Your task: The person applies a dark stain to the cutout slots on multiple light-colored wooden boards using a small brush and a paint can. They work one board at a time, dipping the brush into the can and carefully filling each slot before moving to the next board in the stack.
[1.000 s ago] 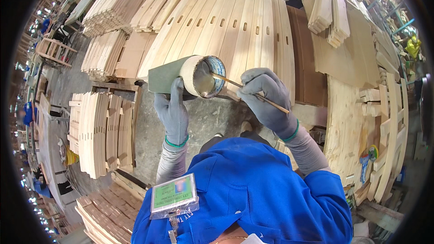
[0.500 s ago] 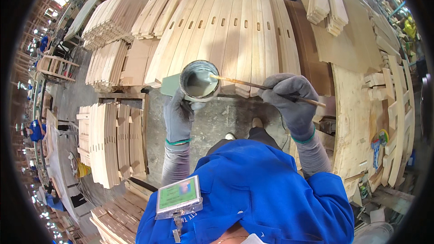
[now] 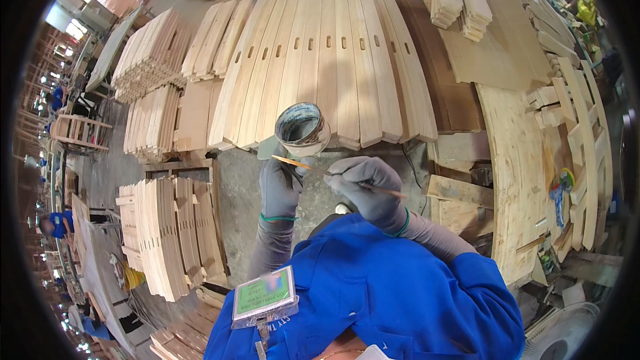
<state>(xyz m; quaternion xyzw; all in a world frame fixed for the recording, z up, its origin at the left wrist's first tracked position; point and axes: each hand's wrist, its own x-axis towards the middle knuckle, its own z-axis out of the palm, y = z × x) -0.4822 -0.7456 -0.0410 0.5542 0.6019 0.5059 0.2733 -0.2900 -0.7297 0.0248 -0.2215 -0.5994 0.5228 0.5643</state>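
Note:
My left hand (image 3: 277,190), in a grey glove, is closed round a small round can (image 3: 312,139). Its rim is stained, and its mouth tilts up towards me. A flat pale green piece (image 3: 268,149) shows beside the can; whether my fingers hold it too, I cannot tell. Pinched in my gloved right hand (image 3: 370,190) is a thin stick (image 3: 292,162) with a light orange-brown end and a darker shaft. That end points left, over my left hand and just below the can. Beyond both hands lies a row of pale wooden boards (image 3: 327,77) with slots.
Stacks of cut wood (image 3: 160,227) stand to the left, with more wood piles (image 3: 150,53) farther off. At the right are a plywood sheet (image 3: 510,180), brown cardboard (image 3: 493,33) and wooden frames (image 3: 580,153). A fan (image 3: 563,337) stands at the lower right.
The stick's tip has come out of the can, and my right hand has moved left and nearer to me. The can now sits slightly lower and to the right, tilted differently.

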